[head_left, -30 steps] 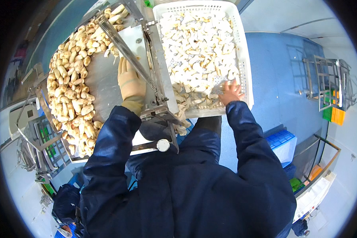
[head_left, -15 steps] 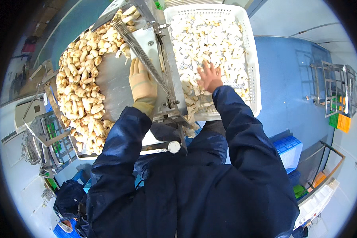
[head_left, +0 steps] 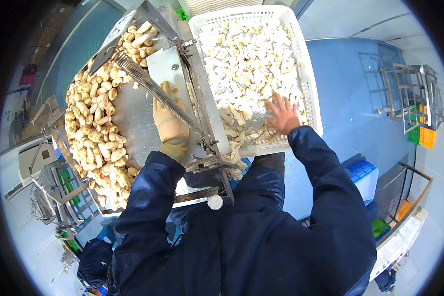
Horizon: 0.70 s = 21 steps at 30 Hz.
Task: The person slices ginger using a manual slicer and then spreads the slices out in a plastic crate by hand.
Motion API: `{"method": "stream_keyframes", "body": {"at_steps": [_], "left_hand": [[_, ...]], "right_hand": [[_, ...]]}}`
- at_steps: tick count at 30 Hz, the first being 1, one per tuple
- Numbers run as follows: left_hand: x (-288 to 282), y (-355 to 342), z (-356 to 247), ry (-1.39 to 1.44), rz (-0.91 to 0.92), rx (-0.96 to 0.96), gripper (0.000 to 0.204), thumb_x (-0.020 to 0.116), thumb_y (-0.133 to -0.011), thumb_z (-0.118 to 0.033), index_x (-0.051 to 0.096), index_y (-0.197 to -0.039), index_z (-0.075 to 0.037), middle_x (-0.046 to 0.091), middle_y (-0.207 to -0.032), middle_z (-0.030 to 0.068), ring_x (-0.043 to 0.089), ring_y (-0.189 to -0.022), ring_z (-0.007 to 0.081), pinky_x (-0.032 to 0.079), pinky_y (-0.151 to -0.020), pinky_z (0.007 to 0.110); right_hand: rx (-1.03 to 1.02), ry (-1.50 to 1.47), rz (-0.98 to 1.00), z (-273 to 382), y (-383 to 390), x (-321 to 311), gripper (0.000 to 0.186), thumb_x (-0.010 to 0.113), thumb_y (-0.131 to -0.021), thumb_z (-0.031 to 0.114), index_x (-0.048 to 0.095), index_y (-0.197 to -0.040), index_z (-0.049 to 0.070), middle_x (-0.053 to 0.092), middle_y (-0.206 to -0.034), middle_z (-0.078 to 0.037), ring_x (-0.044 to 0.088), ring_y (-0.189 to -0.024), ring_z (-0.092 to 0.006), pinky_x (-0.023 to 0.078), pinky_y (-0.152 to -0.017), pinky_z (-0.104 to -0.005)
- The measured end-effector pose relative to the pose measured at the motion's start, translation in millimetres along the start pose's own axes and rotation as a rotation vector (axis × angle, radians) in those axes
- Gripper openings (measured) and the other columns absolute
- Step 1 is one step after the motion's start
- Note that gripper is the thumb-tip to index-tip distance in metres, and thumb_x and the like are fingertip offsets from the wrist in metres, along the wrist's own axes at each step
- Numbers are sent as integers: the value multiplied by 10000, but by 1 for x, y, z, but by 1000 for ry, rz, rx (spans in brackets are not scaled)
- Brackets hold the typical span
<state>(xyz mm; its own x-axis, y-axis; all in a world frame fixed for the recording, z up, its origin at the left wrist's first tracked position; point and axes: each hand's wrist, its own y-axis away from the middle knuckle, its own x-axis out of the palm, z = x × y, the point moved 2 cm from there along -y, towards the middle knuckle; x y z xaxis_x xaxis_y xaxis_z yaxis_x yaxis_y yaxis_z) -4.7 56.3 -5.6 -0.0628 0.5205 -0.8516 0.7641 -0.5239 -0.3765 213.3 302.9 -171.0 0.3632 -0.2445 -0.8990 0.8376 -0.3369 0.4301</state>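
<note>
My left hand (head_left: pixel 170 121), in a pale glove, lies with stretched fingers on the steel tray (head_left: pixel 138 111), beside a white cutting plate (head_left: pixel 164 64). A coil spring (head_left: pixel 158 92) crosses in front of its fingers, and I see nothing held there. Whole brown-capped mushrooms (head_left: pixel 91 128) are heaped along the tray's left side. Over the white perforated crate (head_left: pixel 312 93), my bare right hand (head_left: pixel 284 118) has its fingers spread, touching or just above the mushroom slices (head_left: pixel 249 64). Slices cover much of the crate, with its mesh bottom showing beside that hand.
A hinged metal arm (head_left: pixel 160 19) and the cutter's frame (head_left: pixel 202 89) stand between tray and crate. A round white knob (head_left: pixel 215 202) sits near my lap. To the right are a blue-and-white crate (head_left: pixel 362 180) and a metal rack (head_left: pixel 414 96) on the blue floor.
My right hand has moved right and nearer to me over the crate. The left hand's fingers are spread slightly more, and the mushrooms at its fingertips are gone. The whole view has shifted a little.
</note>
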Motion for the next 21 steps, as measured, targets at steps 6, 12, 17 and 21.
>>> {"method": "stream_keyframes", "body": {"at_steps": [6,12,17,21], "left_hand": [[0,-7,-4,-24,29,29,482,519,-788,-43,415,-1253,31,450,-1251,218,404,-1172,379,337,-992,407],[1,-1,3,2,14,32,483,501,-789,-32,403,-1256,43,446,-1242,224,387,-1180,392,313,-1000,436],[-2,1,4,64,-10,74,499,489,-790,-19,386,-1272,55,445,-1238,239,367,-1194,403,295,-1007,460],[-1,-3,0,6,-14,130,494,497,-806,-57,387,-1275,54,447,-1255,223,371,-1208,389,285,-1023,458]], "right_hand": [[92,-57,-220,25,-68,-1,709,461,-837,545,191,-1420,242,89,-1486,-142,98,-1357,-368,142,-1015,-640],[-70,-48,57,38,-7,-8,741,559,-801,492,214,-1413,255,48,-1493,-137,87,-1356,-394,159,-986,-670],[-160,-136,-236,80,-96,-36,695,463,-847,520,209,-1419,218,58,-1488,-149,39,-1359,-393,132,-996,-668],[40,-150,-115,101,-152,-26,731,457,-824,569,231,-1417,206,56,-1499,-119,50,-1369,-354,61,-1038,-619]]}}
